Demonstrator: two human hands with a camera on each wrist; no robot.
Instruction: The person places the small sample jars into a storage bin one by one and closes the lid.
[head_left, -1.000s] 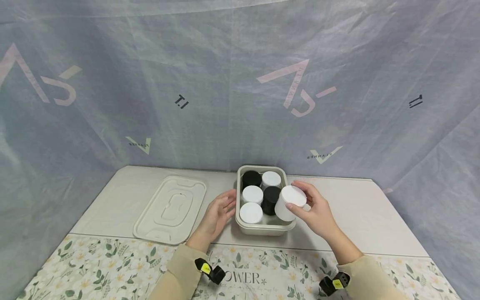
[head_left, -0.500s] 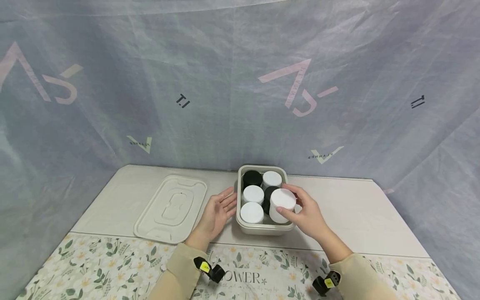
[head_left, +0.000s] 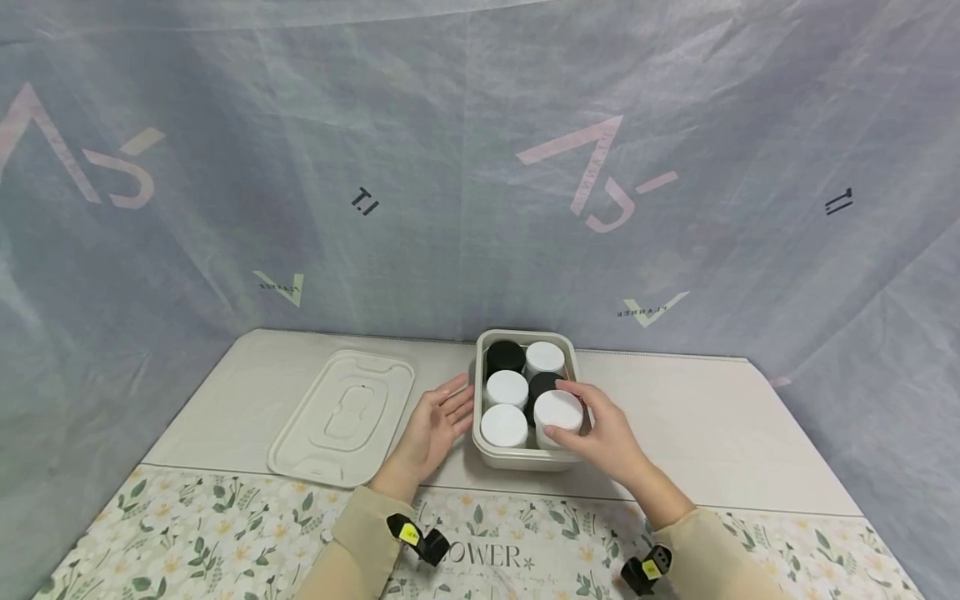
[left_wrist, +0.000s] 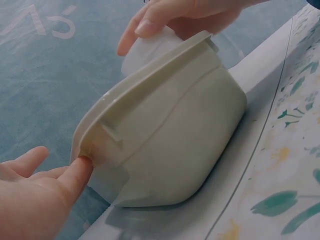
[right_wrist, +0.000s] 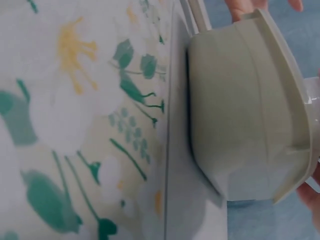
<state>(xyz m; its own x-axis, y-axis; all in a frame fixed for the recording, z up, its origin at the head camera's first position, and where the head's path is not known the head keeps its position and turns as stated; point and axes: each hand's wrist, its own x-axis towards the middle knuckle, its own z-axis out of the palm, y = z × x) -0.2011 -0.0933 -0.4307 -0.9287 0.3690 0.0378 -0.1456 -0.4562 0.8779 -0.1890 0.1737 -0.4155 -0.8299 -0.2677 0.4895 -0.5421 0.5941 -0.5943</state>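
Note:
My right hand (head_left: 603, 429) pinches a white-topped jar (head_left: 558, 410) at the front right corner of a beige plastic box (head_left: 525, 460). The jar's lower part is hidden inside the box. Beside it stand more jars: white ones (head_left: 504, 427) down the left and at the back right, a black one (head_left: 506, 357) at the back left, and another black one (head_left: 545, 383) partly covered by my fingers. My left hand (head_left: 431, 429) has its fingers extended against the box's left side; in the left wrist view a fingertip touches the wall just under the rim (left_wrist: 85, 150).
A beige lid (head_left: 341, 417) lies flat on the table left of the box. The table cover (head_left: 690, 425) is plain at the back and floral in front. A grey-blue cloth (head_left: 420, 167) hangs right behind the table and at both sides.
My right hand has moved left and down, bringing the white-topped jar from the box's right rim into the front right corner. The left hand stays at the box's side, its fingers slightly straighter.

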